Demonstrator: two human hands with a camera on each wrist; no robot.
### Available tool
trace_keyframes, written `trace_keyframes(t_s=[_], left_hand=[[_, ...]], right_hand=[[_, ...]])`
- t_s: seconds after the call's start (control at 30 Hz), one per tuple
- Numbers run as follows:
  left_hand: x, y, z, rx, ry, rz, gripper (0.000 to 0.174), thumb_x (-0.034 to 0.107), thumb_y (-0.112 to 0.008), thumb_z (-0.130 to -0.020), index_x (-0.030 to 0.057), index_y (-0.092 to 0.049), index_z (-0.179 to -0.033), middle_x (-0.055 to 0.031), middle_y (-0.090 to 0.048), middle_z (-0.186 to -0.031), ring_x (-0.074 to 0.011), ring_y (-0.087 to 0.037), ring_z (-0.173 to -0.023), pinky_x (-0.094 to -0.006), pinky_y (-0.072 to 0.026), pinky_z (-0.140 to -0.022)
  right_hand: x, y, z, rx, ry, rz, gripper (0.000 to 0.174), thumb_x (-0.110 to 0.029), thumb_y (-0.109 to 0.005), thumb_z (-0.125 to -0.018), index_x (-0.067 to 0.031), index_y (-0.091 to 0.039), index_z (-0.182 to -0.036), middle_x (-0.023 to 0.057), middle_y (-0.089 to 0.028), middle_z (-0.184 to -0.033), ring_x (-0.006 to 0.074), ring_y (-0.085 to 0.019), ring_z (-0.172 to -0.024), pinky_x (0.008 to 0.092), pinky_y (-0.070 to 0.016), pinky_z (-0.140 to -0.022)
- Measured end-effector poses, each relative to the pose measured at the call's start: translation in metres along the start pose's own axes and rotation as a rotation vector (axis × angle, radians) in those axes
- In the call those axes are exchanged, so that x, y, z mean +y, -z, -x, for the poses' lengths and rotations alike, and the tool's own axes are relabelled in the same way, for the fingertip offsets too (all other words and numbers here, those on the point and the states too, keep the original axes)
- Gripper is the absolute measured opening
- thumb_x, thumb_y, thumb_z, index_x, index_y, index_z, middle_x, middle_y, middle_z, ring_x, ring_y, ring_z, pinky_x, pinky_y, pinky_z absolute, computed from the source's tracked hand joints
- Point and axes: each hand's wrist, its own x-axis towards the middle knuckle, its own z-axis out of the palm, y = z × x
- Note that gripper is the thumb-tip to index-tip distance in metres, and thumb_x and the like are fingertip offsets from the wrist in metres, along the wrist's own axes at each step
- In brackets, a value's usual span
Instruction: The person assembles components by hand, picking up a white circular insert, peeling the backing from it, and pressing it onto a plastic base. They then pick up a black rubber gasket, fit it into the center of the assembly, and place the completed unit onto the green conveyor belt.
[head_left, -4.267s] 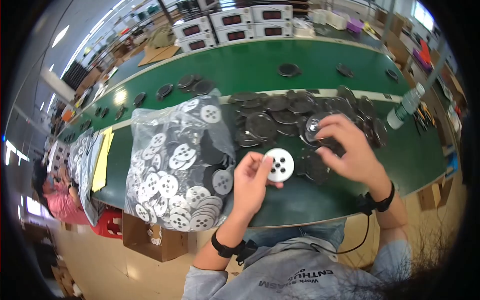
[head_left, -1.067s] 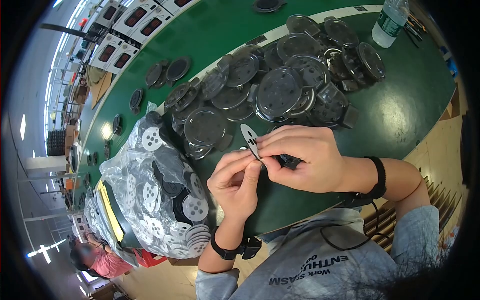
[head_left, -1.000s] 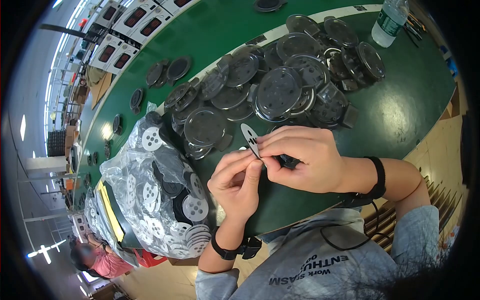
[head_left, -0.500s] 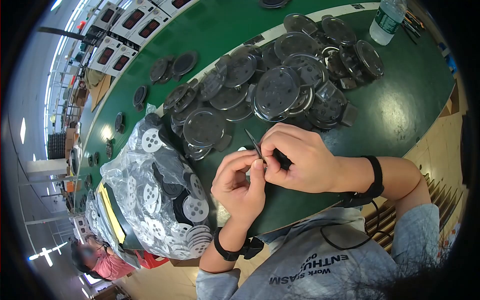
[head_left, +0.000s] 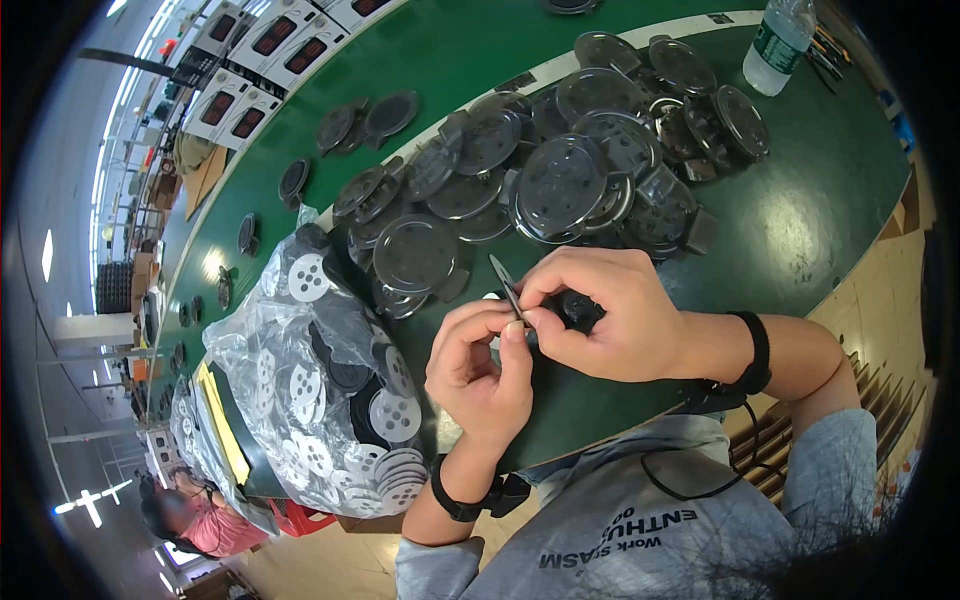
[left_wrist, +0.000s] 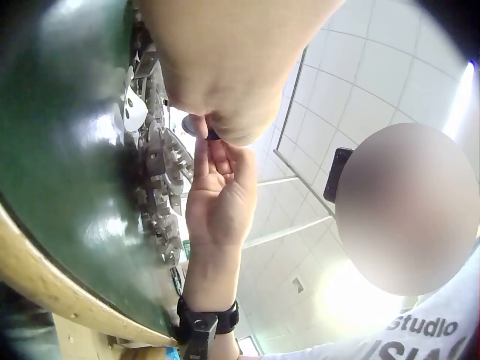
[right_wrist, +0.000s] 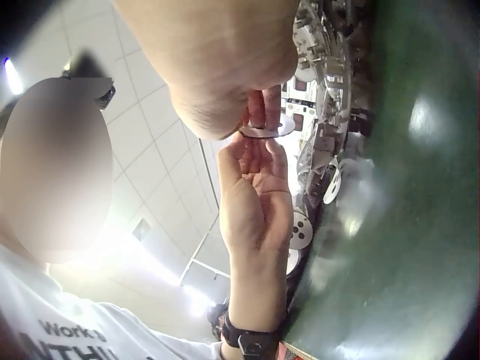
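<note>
Both hands meet over the green table, pinching a thin round disc with holes, seen nearly edge-on in the head view. My left hand holds its lower edge between thumb and fingers. From the other side, my right hand pinches it with thumb and forefinger. The right wrist view shows the disc's white rim poking out past the fingers. Under the hands, another white disc with holes lies on the table, mostly hidden in the head view. A dark piece shows behind the right hand's fingers.
A heap of dark round lid-like parts lies beyond the hands. At left stands a clear plastic bag of white discs. A water bottle is at the far right. More dark parts sit on the far table; another person is at left.
Earlier the left hand alone held a white disc face-up while the right hand was over the heap. Now both hands pinch a disc, which has recently turned edge-on. The head view has swung.
</note>
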Motion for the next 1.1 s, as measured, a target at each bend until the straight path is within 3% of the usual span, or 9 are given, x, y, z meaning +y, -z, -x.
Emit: trace_keyframes(t_s=[0.5,0.6,0.7,0.83,0.93,1.0,1.03,1.1], left_hand=[[-0.003,0.002,0.001,0.009,-0.076,-0.083,0.014,-0.008,-0.067,-0.084,-0.0057,-0.065,-0.098,-0.0144,-0.066,-0.102,-0.0184,-0.065,-0.091,-0.0276,-0.0524,-0.080],[-0.003,0.001,0.000,-0.050,-0.136,-0.162,0.006,-0.007,-0.060,-0.093,-0.0068,-0.062,-0.098,-0.0116,-0.058,-0.109,-0.0125,-0.060,-0.090,-0.0241,-0.0503,-0.078],[-0.005,0.003,-0.001,-0.100,-0.197,-0.236,0.009,-0.006,-0.058,-0.094,-0.0062,-0.060,-0.102,-0.0116,-0.058,-0.110,-0.0117,-0.059,-0.089,-0.0219,-0.0488,-0.075],[-0.001,0.006,-0.004,-0.090,-0.024,-0.040,0.010,0.000,-0.055,-0.096,-0.0038,-0.058,-0.105,-0.0113,-0.060,-0.110,-0.0114,-0.059,-0.086,-0.0228,-0.0478,-0.073],[-0.001,0.013,-0.012,0.011,0.164,0.289,0.009,0.004,-0.053,-0.098,-0.0015,-0.057,-0.105,-0.0090,-0.063,-0.109,-0.0128,-0.060,-0.083,-0.0259,-0.0499,-0.073],[0.008,0.026,-0.020,0.102,0.319,0.535,0.011,0.007,-0.050,-0.101,-0.0006,-0.056,-0.107,-0.0081,-0.064,-0.108,-0.0121,-0.059,-0.082,-0.0268,-0.0500,-0.072],[0.005,0.038,-0.023,0.056,0.259,0.559,0.020,0.015,-0.045,-0.104,-0.0011,-0.056,-0.109,-0.0081,-0.065,-0.106,-0.0121,-0.059,-0.084,-0.0277,-0.0494,-0.073],[0.015,0.053,-0.024,0.151,0.225,0.632,0.025,0.017,-0.043,-0.104,-0.0029,-0.056,-0.111,-0.0082,-0.065,-0.106,-0.0122,-0.059,-0.086,-0.0280,-0.0482,-0.073]], right_hand=[[0.003,-0.001,0.000,0.017,0.021,0.003,0.012,-0.004,-0.071,-0.075,-0.0027,-0.067,-0.086,0.0092,-0.069,-0.079,0.0232,-0.068,-0.067,0.0321,-0.0535,-0.061],[0.003,-0.002,0.002,0.032,0.009,0.025,0.012,-0.004,-0.071,-0.074,-0.0028,-0.066,-0.085,0.0091,-0.067,-0.077,0.0233,-0.066,-0.065,0.0327,-0.0529,-0.060],[0.003,-0.002,0.003,0.037,0.004,0.036,0.014,-0.004,-0.071,-0.073,-0.0029,-0.064,-0.085,0.0092,-0.065,-0.075,0.0235,-0.065,-0.064,0.0328,-0.0527,-0.060],[0.000,0.002,0.002,-0.016,-0.103,-0.048,0.015,-0.002,-0.070,-0.075,-0.0004,-0.061,-0.086,0.0083,-0.064,-0.075,0.0162,-0.064,-0.065,0.0294,-0.0520,-0.060],[-0.001,0.001,0.000,0.035,-0.317,-0.372,0.009,0.001,-0.066,-0.082,0.0025,-0.058,-0.086,0.0056,-0.063,-0.078,0.0077,-0.061,-0.069,0.0246,-0.0503,-0.062],[-0.007,0.010,-0.002,0.002,-0.403,-0.503,0.001,0.004,-0.056,-0.091,0.0026,-0.056,-0.090,0.0006,-0.060,-0.083,0.0028,-0.055,-0.075,0.0205,-0.0466,-0.061],[-0.004,0.010,-0.002,0.043,-0.363,-0.496,0.002,0.004,-0.055,-0.091,0.0020,-0.055,-0.090,0.0003,-0.060,-0.083,0.0025,-0.055,-0.074,0.0204,-0.0459,-0.060],[-0.001,0.003,-0.003,0.121,-0.294,-0.542,0.003,0.003,-0.055,-0.091,0.0010,-0.054,-0.088,0.0017,-0.062,-0.082,0.0036,-0.058,-0.071,0.0207,-0.0476,-0.060]])
